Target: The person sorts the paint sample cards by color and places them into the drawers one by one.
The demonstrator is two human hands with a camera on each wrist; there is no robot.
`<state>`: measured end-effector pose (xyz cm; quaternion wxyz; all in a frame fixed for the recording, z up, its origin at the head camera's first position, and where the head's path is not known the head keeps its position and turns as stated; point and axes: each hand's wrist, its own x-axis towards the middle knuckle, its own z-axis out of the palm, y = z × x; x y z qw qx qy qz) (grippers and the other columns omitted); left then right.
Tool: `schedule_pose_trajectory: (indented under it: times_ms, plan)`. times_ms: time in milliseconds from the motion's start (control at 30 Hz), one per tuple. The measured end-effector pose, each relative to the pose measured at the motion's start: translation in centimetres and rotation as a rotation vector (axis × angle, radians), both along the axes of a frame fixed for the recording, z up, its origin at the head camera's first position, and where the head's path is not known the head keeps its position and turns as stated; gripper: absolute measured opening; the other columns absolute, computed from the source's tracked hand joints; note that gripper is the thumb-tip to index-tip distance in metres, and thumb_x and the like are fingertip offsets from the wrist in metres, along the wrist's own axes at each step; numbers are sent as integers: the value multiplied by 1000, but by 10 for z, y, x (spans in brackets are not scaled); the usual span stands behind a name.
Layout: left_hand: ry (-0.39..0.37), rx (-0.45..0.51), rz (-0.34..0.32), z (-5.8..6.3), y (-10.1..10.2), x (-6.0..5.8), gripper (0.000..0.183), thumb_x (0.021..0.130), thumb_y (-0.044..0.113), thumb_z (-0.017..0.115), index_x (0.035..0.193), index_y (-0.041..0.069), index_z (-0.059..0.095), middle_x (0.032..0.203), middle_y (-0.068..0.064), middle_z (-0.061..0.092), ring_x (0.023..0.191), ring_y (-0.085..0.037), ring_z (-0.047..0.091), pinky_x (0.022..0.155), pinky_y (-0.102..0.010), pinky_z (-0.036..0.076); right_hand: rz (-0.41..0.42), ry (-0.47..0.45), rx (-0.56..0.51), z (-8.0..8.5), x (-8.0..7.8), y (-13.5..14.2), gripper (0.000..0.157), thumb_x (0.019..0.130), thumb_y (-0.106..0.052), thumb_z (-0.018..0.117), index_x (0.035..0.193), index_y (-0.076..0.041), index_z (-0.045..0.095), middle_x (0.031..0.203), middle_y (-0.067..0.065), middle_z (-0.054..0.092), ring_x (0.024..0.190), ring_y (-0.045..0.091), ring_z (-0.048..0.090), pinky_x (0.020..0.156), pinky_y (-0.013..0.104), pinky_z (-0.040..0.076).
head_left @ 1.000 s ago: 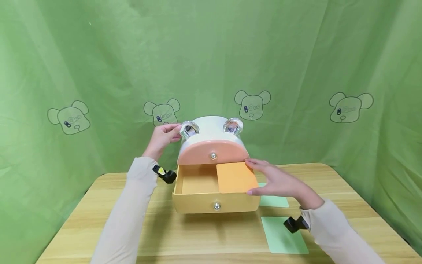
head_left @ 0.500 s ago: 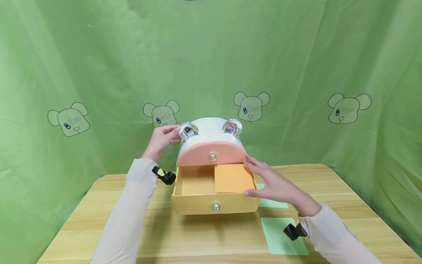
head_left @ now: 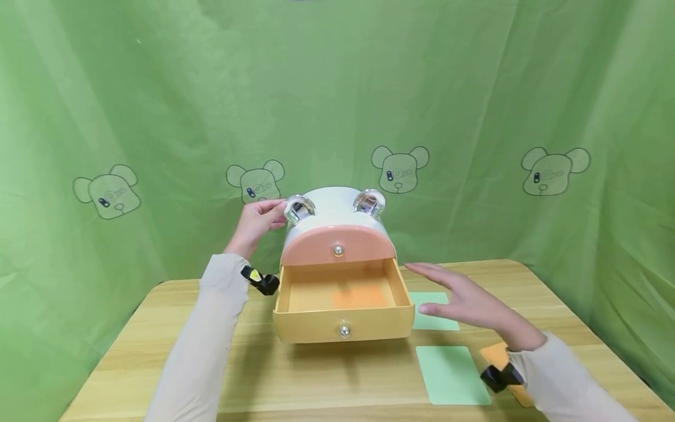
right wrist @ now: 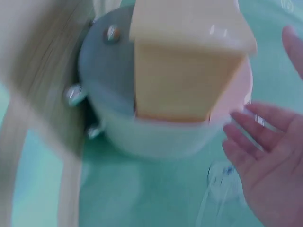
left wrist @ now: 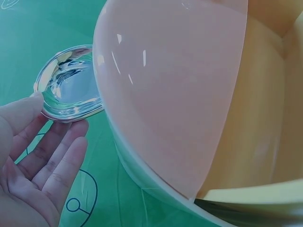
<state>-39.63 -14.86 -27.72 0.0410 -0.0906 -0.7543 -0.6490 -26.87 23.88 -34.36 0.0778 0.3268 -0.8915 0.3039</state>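
A small drawer cabinet [head_left: 332, 204] with a white rounded top, two shiny silver ears and a pink upper drawer [head_left: 311, 249] stands on the table. Its yellow drawer [head_left: 316, 328] is pulled out, and an orange card [head_left: 360, 297] lies flat on the bottom inside. With thumb and fingers my left hand [head_left: 255, 225] pinches the silver ear [left wrist: 71, 85] on the left. My right hand [head_left: 469, 302] hovers just right of the yellow drawer, fingers spread and holding nothing. In the right wrist view, its fingers [right wrist: 251, 146] are apart from the cabinet.
Two pale green cards lie to the right, one [head_left: 452, 375] nearer and one [head_left: 429, 310] partly behind my right hand. Another orange card [head_left: 494, 353] is partly covered by my right wrist. A green curtain [head_left: 337, 88] hangs behind the wooden table [head_left: 174, 328].
The orange card has left my right hand and dropped from the drawer's rim onto its bottom. My right hand has moved away to the right. The left hand stays on the ear.
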Motion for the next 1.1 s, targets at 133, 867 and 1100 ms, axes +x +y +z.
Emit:
schedule_pose_trajectory:
  times_ms: [133, 867, 1100]
  plan:
    - [5, 2, -1, 0, 0, -1, 34, 93, 21, 60, 122, 4, 59, 118, -16, 63, 105, -33, 60, 87, -27, 54, 78, -17, 29, -7, 4, 36, 63, 81, -18, 73, 138, -14, 47, 138, 6, 51, 122, 23, 50, 95, 43, 48]
    - [14, 36, -9, -3, -2, -3, 34, 93, 19, 61, 122, 1, 59, 116, -17, 64, 90, -20, 66, 91, -34, 53, 207, -356, -98, -107, 19, 216, 65, 81, 8, 61, 141, 5, 35, 145, -2, 44, 128, -7, 36, 93, 10, 39]
    - [9, 24, -10, -3, -2, -2, 34, 92, 20, 62, 122, 3, 59, 115, -16, 65, 94, -24, 65, 84, -26, 56, 276, -267, -97, -124, 25, 221, 77, 73, 8, 67, 141, 10, 30, 149, 2, 38, 132, -8, 28, 97, 1, 25]
